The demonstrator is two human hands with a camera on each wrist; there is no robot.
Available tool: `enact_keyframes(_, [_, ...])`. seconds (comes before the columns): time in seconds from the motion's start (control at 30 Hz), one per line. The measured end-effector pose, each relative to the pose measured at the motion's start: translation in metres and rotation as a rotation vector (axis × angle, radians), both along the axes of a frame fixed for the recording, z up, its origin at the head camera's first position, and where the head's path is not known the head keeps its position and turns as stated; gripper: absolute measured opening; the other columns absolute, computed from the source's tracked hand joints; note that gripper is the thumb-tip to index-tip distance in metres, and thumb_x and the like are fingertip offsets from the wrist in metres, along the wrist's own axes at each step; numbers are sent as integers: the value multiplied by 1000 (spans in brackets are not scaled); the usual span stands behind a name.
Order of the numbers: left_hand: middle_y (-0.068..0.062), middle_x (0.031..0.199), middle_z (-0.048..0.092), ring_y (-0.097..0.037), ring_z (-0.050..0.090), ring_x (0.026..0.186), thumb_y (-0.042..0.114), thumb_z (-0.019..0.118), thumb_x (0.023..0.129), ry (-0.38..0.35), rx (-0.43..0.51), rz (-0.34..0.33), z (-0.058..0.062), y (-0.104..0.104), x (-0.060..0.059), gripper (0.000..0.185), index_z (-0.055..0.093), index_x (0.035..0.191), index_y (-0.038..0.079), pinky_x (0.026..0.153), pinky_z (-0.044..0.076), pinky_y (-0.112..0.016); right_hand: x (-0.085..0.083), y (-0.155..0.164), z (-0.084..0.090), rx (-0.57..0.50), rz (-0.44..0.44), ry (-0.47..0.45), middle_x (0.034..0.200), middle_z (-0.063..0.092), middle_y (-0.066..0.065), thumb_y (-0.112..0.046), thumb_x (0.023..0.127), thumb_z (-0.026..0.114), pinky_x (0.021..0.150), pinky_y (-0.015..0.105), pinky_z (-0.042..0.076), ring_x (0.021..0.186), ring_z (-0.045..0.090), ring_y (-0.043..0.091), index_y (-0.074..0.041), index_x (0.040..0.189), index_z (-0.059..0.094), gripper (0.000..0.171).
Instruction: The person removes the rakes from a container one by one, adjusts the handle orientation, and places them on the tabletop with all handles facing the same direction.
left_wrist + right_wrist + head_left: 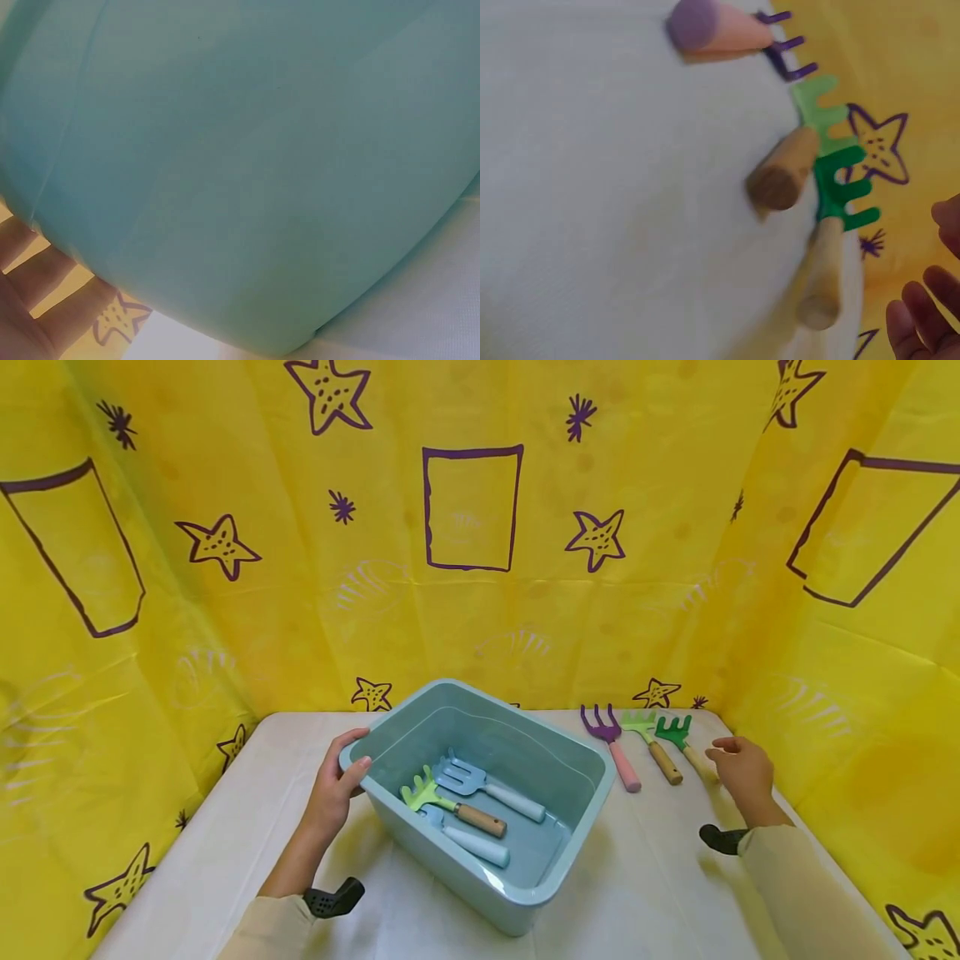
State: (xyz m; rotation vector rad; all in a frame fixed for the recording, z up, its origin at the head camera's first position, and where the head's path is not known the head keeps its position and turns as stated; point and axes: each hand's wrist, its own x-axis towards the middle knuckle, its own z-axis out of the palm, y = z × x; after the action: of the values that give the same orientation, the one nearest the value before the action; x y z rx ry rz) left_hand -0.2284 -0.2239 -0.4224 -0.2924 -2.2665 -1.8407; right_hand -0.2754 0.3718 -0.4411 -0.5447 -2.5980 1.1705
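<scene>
My left hand [339, 777] grips the left corner rim of a blue-grey plastic tub [480, 893], thumb over the rim. In the left wrist view the tub's wall [240, 165] fills most of the picture, with fingers [45, 277] at its edge. Inside the tub lie a light blue hand fork [461, 775], a light green hand rake [480, 819] with a wooden handle, and another light blue tool [476, 845], its head partly hidden. My right hand [746, 777] hovers beside a dark green hand rake [832, 225], fingers loosely bent, apart from its handle in the right wrist view.
Left of the dark green rake lie a light green hand rake [663, 762] with a wooden handle and a purple hand fork [625, 766] with a pink handle. All lie on a white-covered table [300, 735], enclosed by yellow patterned cloth [480, 627].
</scene>
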Motion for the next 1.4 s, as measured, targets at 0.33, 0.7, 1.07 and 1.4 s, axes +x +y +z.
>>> enact_keyframes(0.33, [-16, 147, 37, -43, 47, 122, 24, 48, 101, 4, -3, -1, -1, 0, 0, 47, 35, 146, 17, 94, 44, -58, -18, -13, 48, -66, 59, 106, 127, 50, 26, -31, 99, 53, 74, 37, 42, 104, 46, 39, 5, 127, 54, 46])
enact_keyframes(0.7, [-16, 148, 37, -44, 46, 123, 24, 48, 101, 4, 10, -8, -1, 1, 0, 47, 35, 146, 18, 94, 42, -60, -34, -47, 80, -82, 176, 145, 132, 46, 24, -31, 99, 54, 91, 46, 44, 110, 45, 41, 1, 133, 49, 47])
enact_keyframes(1.07, [-18, 147, 37, -43, 48, 121, 25, 48, 101, -3, -2, 6, 1, 0, 0, 46, 36, 145, 17, 94, 42, -60, -42, -100, 116, -60, 337, 167, 131, 48, 20, -31, 97, 59, 93, 48, 47, 115, 48, 38, -4, 133, 49, 46])
enact_keyframes(1.4, [-17, 147, 38, -42, 48, 121, 25, 47, 102, -2, 1, 2, 1, 1, 0, 46, 36, 146, 17, 94, 43, -59, -53, -149, 140, -64, 482, 189, 131, 49, 16, -27, 94, 65, 92, 47, 49, 112, 52, 34, -7, 133, 51, 46])
